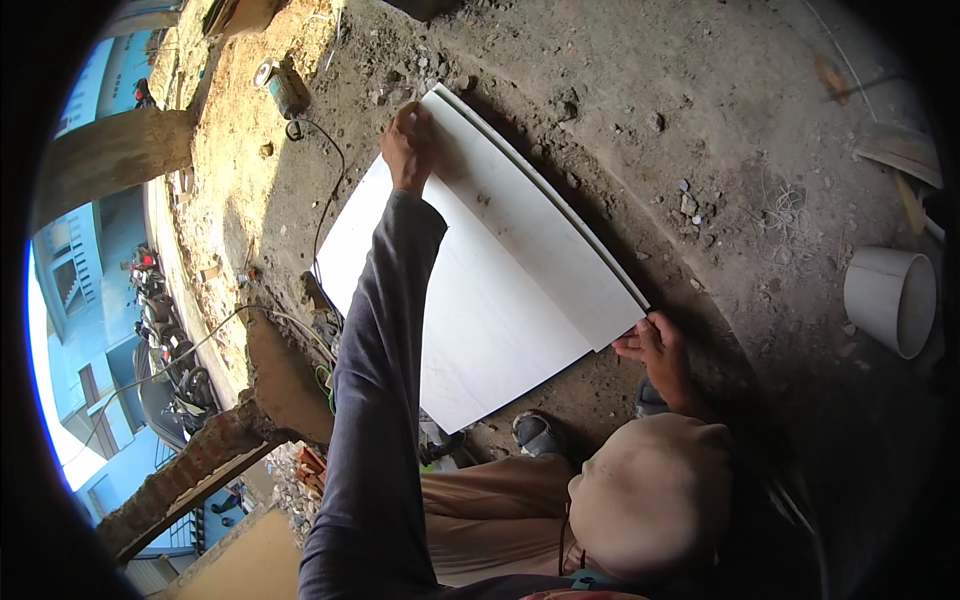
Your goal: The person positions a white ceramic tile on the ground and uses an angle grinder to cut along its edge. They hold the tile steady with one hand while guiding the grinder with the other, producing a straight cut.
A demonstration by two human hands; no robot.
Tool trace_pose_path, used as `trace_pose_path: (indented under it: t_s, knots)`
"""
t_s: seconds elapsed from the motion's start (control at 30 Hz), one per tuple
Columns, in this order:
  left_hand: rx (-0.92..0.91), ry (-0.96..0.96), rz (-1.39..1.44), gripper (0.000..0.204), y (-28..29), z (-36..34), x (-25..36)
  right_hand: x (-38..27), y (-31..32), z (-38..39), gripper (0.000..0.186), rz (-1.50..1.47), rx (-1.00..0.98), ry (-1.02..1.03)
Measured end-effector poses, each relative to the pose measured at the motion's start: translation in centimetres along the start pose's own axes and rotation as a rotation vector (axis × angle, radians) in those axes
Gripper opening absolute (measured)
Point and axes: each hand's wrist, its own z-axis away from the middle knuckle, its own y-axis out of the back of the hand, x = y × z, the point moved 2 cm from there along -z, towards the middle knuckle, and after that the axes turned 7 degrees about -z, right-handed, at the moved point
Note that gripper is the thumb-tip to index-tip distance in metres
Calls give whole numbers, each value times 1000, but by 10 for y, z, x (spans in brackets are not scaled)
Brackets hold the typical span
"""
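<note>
The white panels (480, 270) stretch between your left grip (408, 148) and your right grip (655, 345), one edge showing out of line with another. Left fingers bend at the far corner, right ones meet the near corner — I can't tell whether either is clamped. An uneven hold could let the layers slip; rubble (395, 85) just beyond your left grip could chip that corner — and the dark cord (342, 165) beside it could snag.

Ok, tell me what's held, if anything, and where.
A white panel: the left hand holds its upper-left edge near the far corner; the right hand is at its right-hand corner, grip unclear.
</note>
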Motion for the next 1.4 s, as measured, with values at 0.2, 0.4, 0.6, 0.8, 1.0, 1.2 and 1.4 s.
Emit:
trace_pose_path:
  t_s: [0.2,0.4,0.6,0.8,1.0,1.2,1.4]
  knots:
    - [56,49,50,31,-5,-1,5,-2,-1,0,32,-6,5,11]
    - [6,117,54,31,-3,-2,8,0,-1,-1,33,-1,10,22]
    - [-23,240,34,30,-4,-4,12,0,-1,-1,32,0,5,32]
    - [-40,174,-3,32,-3,-9,16,-3,-4,0,32,-7,13,25]
    - [-49,212,-88,32,-3,-7,22,-5,-6,0,34,-11,21,18]
    - [-1,142,-59,31,-5,-7,22,-2,-4,0,34,-13,26,16]
    - [10,109,15,28,-7,-11,17,0,-3,-1,32,-14,24,9]
